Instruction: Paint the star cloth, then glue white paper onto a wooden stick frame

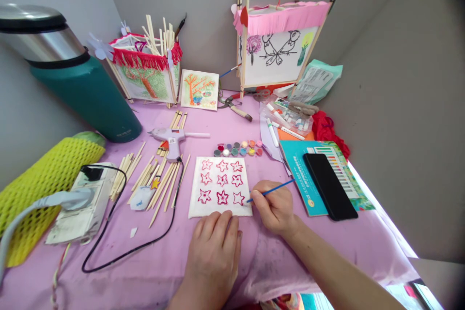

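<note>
A white square sheet (220, 174) painted with red star-flower outlines lies on the pink tablecloth (163, 271). My right hand (276, 208) pinches a thin blue paintbrush (271, 192), and its tip touches the sheet's lower right corner beside the last flower. My left hand (214, 249) lies flat with fingers stretched out, its fingertips pressing the sheet's near edge. A strip of small paint pots (238, 148) sits just beyond the sheet.
A glue gun (170, 140) and its black cord lie among wooden sticks (160, 181) to the left, by a power strip (85, 203). A black phone (329, 184) rests on a teal booklet at right. Two paper lanterns (279, 43), a teal flask (80, 82) and markers stand behind.
</note>
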Available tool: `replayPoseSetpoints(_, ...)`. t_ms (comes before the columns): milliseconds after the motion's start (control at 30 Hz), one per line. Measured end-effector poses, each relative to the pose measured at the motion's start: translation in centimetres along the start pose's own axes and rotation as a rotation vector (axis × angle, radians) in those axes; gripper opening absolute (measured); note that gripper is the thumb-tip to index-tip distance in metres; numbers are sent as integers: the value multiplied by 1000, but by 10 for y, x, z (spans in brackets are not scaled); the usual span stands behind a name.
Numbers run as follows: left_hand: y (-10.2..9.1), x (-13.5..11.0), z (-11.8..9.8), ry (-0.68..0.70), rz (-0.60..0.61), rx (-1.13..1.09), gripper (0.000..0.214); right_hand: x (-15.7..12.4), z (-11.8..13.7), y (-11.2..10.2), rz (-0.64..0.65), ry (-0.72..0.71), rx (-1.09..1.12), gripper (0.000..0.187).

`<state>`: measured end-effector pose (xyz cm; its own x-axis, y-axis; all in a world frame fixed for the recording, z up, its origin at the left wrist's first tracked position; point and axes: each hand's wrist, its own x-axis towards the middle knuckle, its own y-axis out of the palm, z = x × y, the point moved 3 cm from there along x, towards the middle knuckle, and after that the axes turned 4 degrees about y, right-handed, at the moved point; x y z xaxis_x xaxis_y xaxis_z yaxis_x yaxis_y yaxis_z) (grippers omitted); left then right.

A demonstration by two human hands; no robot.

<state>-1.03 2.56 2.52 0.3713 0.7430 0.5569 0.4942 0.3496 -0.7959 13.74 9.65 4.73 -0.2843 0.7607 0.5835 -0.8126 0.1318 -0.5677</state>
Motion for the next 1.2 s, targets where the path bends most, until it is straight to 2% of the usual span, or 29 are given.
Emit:
replayPoseSetpoints(467, 0, -1, 0, -2, 6, 5, 19, -3, -2, -3, -25, 57, 1, 24)
replayPoseSetpoints(800, 0, 0, 0, 0, -2, 4, 19, -2, -2, 0, -22, 7, 18, 20)
replayPoseSetpoints(1200, 0, 0, -1, 6, 3, 10, 19, -1, -1, -1, -12, 44, 3, 23)
